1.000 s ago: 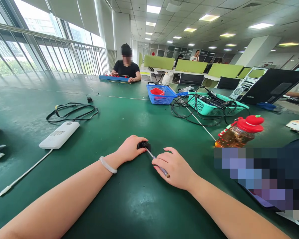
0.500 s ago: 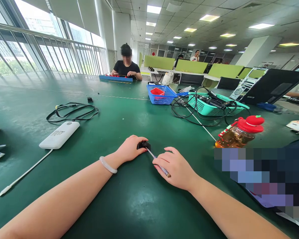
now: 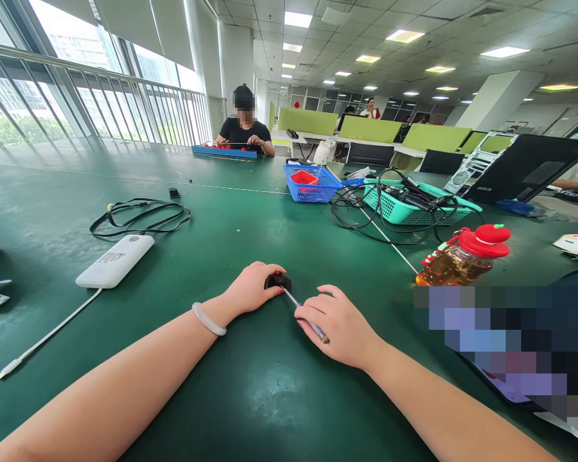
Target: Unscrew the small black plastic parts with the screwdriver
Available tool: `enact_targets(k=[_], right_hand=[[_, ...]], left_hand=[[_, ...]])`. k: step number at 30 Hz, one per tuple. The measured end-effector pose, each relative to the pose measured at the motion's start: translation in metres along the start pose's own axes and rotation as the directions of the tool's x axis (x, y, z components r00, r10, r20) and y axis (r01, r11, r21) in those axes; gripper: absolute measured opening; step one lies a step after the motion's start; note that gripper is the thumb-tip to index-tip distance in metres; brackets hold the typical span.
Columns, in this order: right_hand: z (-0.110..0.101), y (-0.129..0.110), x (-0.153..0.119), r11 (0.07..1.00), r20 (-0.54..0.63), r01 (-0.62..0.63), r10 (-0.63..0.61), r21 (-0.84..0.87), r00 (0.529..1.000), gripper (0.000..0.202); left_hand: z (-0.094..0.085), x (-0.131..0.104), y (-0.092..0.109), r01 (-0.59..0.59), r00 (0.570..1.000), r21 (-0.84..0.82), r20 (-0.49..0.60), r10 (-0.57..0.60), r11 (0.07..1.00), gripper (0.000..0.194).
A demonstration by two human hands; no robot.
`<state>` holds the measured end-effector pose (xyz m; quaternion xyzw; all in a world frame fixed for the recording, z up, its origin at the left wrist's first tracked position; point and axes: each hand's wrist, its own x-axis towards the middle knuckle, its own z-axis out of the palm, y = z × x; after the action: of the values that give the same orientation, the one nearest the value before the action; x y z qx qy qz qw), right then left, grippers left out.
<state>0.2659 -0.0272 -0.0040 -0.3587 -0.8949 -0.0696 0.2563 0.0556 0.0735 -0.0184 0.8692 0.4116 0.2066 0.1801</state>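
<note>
Near the middle of the green table (image 3: 270,398), my left hand (image 3: 253,287) grips a small black block-like part (image 3: 280,281) between thumb and fingers. What kind of part it is I cannot make out. From the right, my right hand (image 3: 340,327) holds a slim screwdriver (image 3: 313,322) with a clear handle. Its thin metal shaft points up and left, and the tip meets the near side of the black part. The fingers of my left hand hide the part's left end.
A white power bank (image 3: 115,262) with a cable and a coiled black cord (image 3: 139,215) lie left. Blue basket (image 3: 313,191), teal basket (image 3: 404,212) with cables, and a red-lidded bottle (image 3: 462,260) stand right. Across the table sits a person (image 3: 245,131) by a blue tray (image 3: 224,152).
My hands, the screwdriver and the black part stay practically in place. Across the table, the seated person's hands have shifted slightly; a distant person in the background has moved left.
</note>
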Motion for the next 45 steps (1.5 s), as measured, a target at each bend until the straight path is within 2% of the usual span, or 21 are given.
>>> enact_targets(k=[6, 28, 45], right_hand=[[0.0007, -0.0002, -0.001, 1.0, -0.044, 0.006, -0.005, 0.008, 0.999, 0.013], [-0.0006, -0.0016, -0.0003, 1.0, -0.039, -0.009, 0.01, 0.013, 0.999, 0.014], [-0.0003, -0.0008, -0.0003, 0.999, -0.09, -0.003, 0.006, 0.041, 0.996, 0.015]], left_hand=[[-0.0003, 0.0, 0.0001, 0.006, 1.0, 0.008, 0.002, -0.006, 1.0, 0.037], [-0.0005, -0.0007, -0.0001, 0.004, 1.0, -0.01, 0.002, -0.004, 1.0, 0.035], [0.0008, -0.0001, -0.0019, -0.003, 1.0, -0.013, 0.005, 0.003, 1.0, 0.033]])
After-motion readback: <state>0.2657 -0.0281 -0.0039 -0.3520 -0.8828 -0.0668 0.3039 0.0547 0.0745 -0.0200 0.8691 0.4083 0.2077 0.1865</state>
